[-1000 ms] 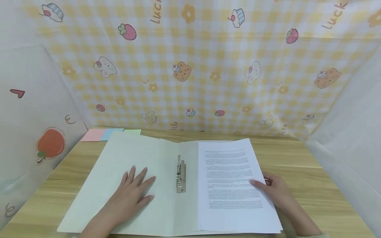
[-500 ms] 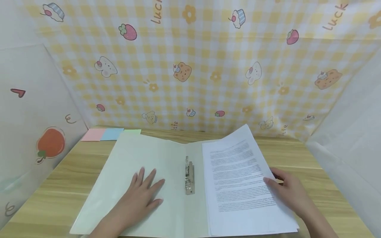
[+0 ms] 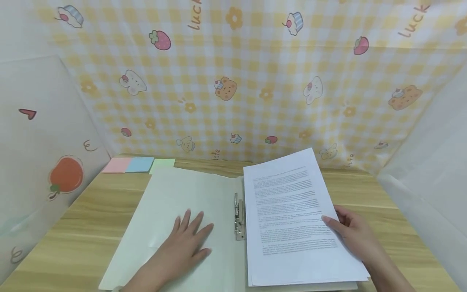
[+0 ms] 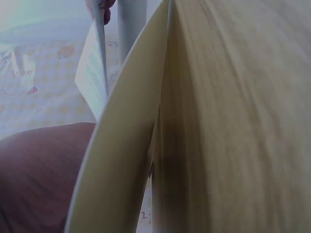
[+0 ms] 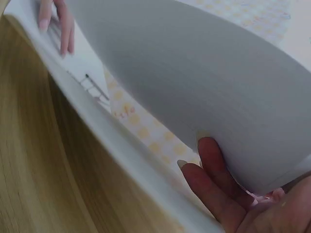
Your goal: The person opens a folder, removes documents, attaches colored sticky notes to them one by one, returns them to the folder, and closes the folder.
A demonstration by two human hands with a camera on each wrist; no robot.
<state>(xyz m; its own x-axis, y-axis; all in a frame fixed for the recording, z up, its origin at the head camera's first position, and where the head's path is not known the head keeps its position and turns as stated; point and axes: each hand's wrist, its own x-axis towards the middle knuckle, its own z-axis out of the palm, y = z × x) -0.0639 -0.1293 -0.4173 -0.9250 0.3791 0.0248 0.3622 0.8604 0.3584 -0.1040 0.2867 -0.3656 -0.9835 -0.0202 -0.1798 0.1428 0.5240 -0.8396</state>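
Note:
A pale file folder (image 3: 175,190) lies spread on the table, its metal lever clip (image 3: 239,221) near the spine. On the left cover rests my left hand (image 3: 187,243), palm down with fingers spread. My right hand (image 3: 354,235) pinches the right edge of a stack of printed sheets (image 3: 292,263), thumb on top and fingers beneath. In the right wrist view the stack (image 5: 194,73) bows upward, with a gap between it and the folder's right cover (image 5: 112,136). The left wrist view shows the folder's cover (image 4: 121,131) at a slant above the wood.
Pink (image 3: 116,165), blue (image 3: 140,164) and green (image 3: 162,164) paper squares lie at the back left, the green one partly behind the folder. A yellow checked cloth (image 3: 248,117) hangs behind the wooden table (image 3: 394,243), with white cloth at both sides.
The sheets have risen off the right cover in my right hand, and in the last half second they shifted left toward the clip. The folder and left hand have slid right.

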